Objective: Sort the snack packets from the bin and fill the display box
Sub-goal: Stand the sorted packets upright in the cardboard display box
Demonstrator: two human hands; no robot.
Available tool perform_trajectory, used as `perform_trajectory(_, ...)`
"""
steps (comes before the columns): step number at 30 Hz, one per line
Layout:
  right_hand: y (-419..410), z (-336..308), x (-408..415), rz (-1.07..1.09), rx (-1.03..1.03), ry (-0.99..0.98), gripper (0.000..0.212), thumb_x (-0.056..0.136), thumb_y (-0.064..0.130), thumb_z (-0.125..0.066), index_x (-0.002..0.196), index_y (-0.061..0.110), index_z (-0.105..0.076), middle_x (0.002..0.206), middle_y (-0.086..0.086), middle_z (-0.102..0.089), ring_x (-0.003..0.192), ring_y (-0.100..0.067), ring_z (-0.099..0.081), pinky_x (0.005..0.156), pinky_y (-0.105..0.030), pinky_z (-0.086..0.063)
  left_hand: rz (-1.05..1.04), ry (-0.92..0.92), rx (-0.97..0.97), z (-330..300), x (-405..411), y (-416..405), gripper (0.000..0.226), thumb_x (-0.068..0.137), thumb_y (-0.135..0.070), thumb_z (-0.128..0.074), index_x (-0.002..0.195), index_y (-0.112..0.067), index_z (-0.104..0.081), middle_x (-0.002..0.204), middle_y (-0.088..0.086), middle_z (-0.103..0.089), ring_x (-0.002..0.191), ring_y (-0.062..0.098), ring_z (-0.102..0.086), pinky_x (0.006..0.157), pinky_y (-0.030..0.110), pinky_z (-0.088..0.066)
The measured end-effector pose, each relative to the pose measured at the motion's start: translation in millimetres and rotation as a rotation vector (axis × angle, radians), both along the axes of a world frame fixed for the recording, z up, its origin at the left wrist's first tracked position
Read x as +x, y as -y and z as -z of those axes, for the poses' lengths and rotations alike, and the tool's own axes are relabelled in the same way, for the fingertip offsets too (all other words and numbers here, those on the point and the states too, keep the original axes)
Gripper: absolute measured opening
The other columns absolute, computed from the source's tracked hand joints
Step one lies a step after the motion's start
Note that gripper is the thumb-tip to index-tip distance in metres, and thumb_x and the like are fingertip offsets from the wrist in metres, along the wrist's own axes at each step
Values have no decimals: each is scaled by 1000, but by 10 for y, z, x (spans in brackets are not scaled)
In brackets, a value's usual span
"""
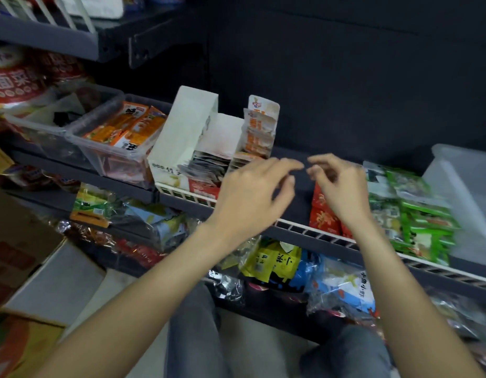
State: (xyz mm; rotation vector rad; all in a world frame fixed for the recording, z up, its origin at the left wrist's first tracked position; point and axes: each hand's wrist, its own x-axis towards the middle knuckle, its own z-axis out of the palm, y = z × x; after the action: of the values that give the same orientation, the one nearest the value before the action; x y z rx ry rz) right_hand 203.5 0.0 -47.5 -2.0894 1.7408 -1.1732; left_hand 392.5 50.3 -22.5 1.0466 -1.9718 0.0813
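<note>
Packets (pixel 206 166) stand crammed in the white display box (pixel 182 137) on the shelf (pixel 299 170). Left hand (pixel 252 192) and right hand (pixel 337 184) hover just beside it, each grip released, grasping nothing. Forcing more in could tip the box.

Clear plastic bin (pixel 100 148), matt white card display box (pixel 182 132), glossy foil packets (pixel 416 214)

Dim, dark backdrop; motion blur at right (green packets (pixel 419 214)); wide-angle edge warp.
</note>
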Motion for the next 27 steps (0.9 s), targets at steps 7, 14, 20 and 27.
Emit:
perform_trajectory(7,48,476,-771,214,474,-450,40,97,29,-49,134,15,-51,134,-16,-52,117,-34,-54,94,-41,-45,76,91,583,635,-979,534,42,88,-29,-58,128,-19,-53,115,1,-64,104,20,-61,90,40,-49)
perform_trajectory(14,91,605,-838,113,609,-515,47,101,31,-40,147,30,-32,154,-5,-27,140,-30,-27,111,-45,-26,-126,36,831,972,-1351,1104,61,83,-42,-68,130,-8,-49,127,10,-58,118,27,-53,98,36,-41)
perform_trajectory(20,158,639,-869,123,584,-249,49,89,25,-64,135,24,-47,145,0,-37,127,-28,-43,109,-40,-29,-130,12,931,928,-1212,1185,92,71,-34,-81,144,-5,-33,134,7,-55,125,22,-50,103,32,-36)
perform_trajectory(27,240,595,-753,246,553,-204,55,80,-3,-61,127,25,-53,141,-6,-33,124,-33,-36,100,-36,-39,-177,128,841,872,-780,1071,61,76,-20,-73,130,-18,-43,120,10,-48,106,30,-56,92,40,-45)
